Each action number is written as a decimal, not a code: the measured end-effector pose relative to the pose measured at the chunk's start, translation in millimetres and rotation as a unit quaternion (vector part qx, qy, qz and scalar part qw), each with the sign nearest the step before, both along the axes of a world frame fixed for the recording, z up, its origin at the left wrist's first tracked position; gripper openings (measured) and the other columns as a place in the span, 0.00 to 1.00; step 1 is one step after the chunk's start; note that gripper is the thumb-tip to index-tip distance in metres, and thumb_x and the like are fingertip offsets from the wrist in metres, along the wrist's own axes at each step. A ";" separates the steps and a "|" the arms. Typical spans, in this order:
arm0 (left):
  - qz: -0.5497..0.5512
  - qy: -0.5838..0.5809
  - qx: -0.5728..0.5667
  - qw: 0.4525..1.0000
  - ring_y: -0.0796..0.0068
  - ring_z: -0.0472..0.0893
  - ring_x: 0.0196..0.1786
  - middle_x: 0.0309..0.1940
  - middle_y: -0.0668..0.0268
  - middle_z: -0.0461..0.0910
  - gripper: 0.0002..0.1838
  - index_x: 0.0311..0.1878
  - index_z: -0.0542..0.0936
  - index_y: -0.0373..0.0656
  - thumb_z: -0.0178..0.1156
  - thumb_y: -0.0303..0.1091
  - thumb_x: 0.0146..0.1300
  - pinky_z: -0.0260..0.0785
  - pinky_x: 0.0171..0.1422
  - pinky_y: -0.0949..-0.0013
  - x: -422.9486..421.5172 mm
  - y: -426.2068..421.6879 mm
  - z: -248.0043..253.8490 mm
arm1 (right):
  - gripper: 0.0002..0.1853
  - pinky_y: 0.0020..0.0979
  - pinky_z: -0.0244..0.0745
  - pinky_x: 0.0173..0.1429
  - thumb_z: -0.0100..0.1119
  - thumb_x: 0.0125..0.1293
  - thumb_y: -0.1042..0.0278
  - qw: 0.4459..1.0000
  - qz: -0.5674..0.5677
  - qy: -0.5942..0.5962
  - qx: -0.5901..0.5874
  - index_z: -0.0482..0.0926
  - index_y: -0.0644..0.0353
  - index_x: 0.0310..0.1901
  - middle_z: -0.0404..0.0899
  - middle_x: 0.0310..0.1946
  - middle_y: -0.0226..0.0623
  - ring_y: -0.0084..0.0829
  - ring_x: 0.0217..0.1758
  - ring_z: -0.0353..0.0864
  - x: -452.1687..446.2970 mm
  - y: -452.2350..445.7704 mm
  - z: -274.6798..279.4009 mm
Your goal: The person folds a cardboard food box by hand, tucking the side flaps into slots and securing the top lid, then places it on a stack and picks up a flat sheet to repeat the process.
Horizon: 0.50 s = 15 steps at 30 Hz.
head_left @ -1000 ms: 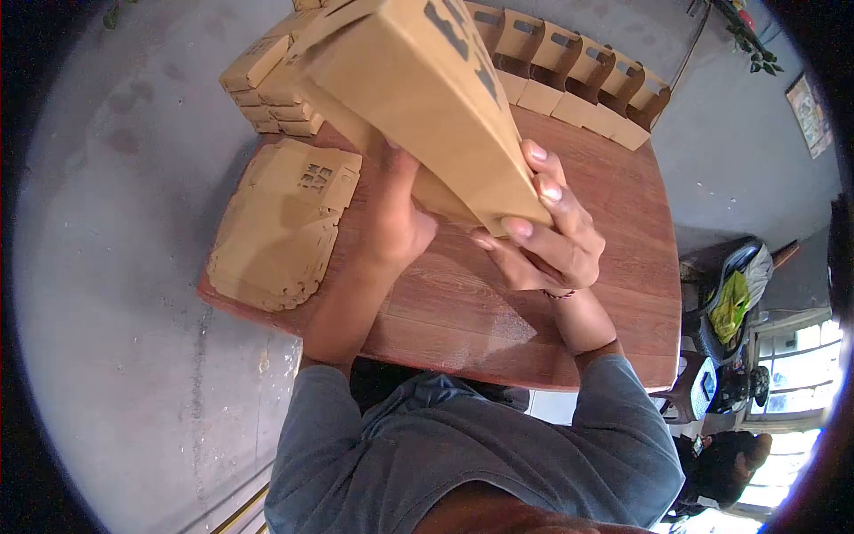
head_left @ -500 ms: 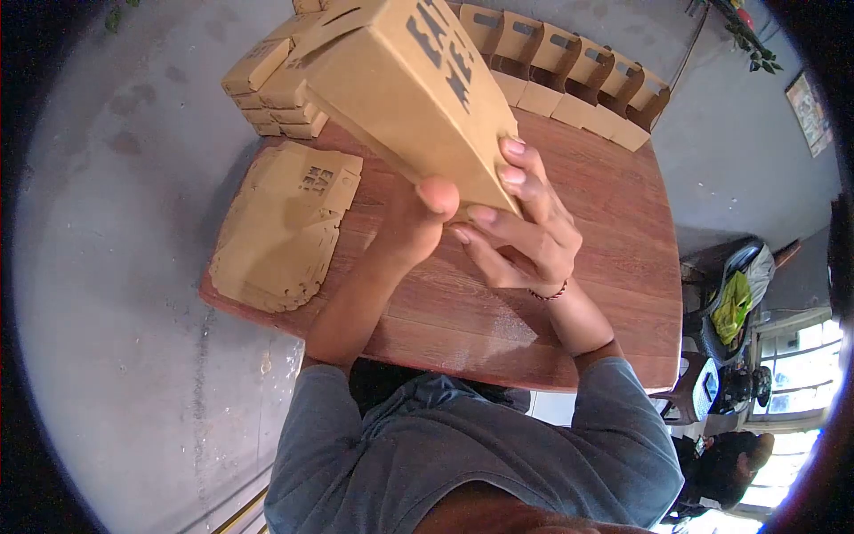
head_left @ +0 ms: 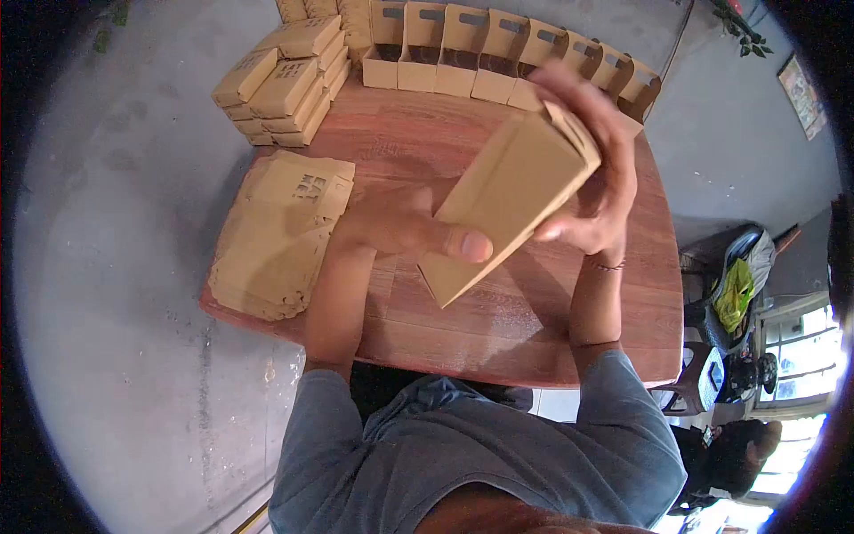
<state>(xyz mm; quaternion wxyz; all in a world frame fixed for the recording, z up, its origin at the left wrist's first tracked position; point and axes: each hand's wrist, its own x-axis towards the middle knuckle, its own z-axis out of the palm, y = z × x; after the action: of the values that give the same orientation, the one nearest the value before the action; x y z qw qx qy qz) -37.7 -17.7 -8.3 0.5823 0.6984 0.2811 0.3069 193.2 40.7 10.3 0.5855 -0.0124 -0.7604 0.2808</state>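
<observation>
Held tilted above the wooden table (head_left: 418,329) is a folded brown cardboard box (head_left: 511,182). My left hand (head_left: 414,227) grips its lower left part, the thumb lying across the near face. At the upper right end my right hand (head_left: 600,169) is curled round the box, its thumb on the lower edge and its fingers over the flaps; the fingers are slightly blurred. A pile of flat cardboard blanks (head_left: 276,236), the top one with "EAT ME!" lettering, lies just left of my left forearm.
Closed cardboard boxes (head_left: 285,84) are stacked at the back left. Along the far edge stands a curved row of open cardboard carriers with handle holes (head_left: 445,49). Chairs (head_left: 698,378) and another person in dark clothes (head_left: 729,458) are at the right.
The box has come down and been turned, so its lettered side no longer shows. My right hand has moved from its lower end up to the flap end.
</observation>
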 end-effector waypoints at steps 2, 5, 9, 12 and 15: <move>-0.047 0.002 -0.035 0.998 0.56 0.78 0.59 0.55 0.49 0.78 0.47 0.65 0.71 0.32 0.69 0.63 0.53 0.69 0.60 0.63 6.8 -7.2 12.3 | 0.52 0.42 0.67 0.71 0.85 0.35 0.50 0.990 -0.009 -0.139 0.022 0.73 0.66 0.63 0.74 0.63 0.51 0.45 0.68 0.74 24.9 -3.8 20.5; -0.055 0.181 0.070 0.979 0.57 0.78 0.59 0.54 0.49 0.78 0.48 0.64 0.70 0.32 0.70 0.63 0.52 0.70 0.60 0.62 5.3 7.2 7.7 | 0.55 0.40 0.78 0.57 0.85 0.27 0.37 0.967 -0.036 -0.250 -0.017 0.78 0.71 0.56 0.84 0.48 0.49 0.44 0.51 0.85 27.8 -15.6 22.3; -0.025 0.184 0.109 0.977 0.59 0.77 0.60 0.55 0.50 0.78 0.48 0.64 0.70 0.34 0.71 0.64 0.51 0.70 0.62 0.59 8.2 2.4 5.9 | 0.56 0.35 0.79 0.52 0.82 0.22 0.30 0.947 -0.056 -0.311 0.061 0.80 0.71 0.49 0.85 0.44 0.46 0.39 0.46 0.86 27.9 -13.5 18.4; 0.054 0.007 -0.007 0.998 0.61 0.76 0.63 0.59 0.50 0.75 0.55 0.67 0.67 0.35 0.77 0.63 0.44 0.68 0.67 0.57 4.9 -8.9 18.6 | 0.45 0.32 0.80 0.49 0.83 0.35 0.37 0.962 -0.117 -0.244 0.025 0.80 0.66 0.48 0.85 0.40 0.42 0.33 0.43 0.87 35.6 -6.0 12.3; 0.040 -0.159 0.155 0.974 0.62 0.73 0.67 0.64 0.51 0.72 0.60 0.69 0.65 0.35 0.81 0.61 0.37 0.66 0.69 0.57 2.9 -15.8 15.2 | 0.48 0.32 0.80 0.48 0.75 0.40 0.26 0.982 -0.166 -0.018 -0.084 0.79 0.68 0.46 0.84 0.39 0.42 0.33 0.42 0.86 30.2 -6.6 4.7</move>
<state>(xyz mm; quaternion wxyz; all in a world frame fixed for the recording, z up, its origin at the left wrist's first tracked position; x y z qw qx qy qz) -34.8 -33.5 6.9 0.4915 0.7108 0.1612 0.4767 223.5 34.1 15.0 0.6072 -0.1925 -0.7320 0.2419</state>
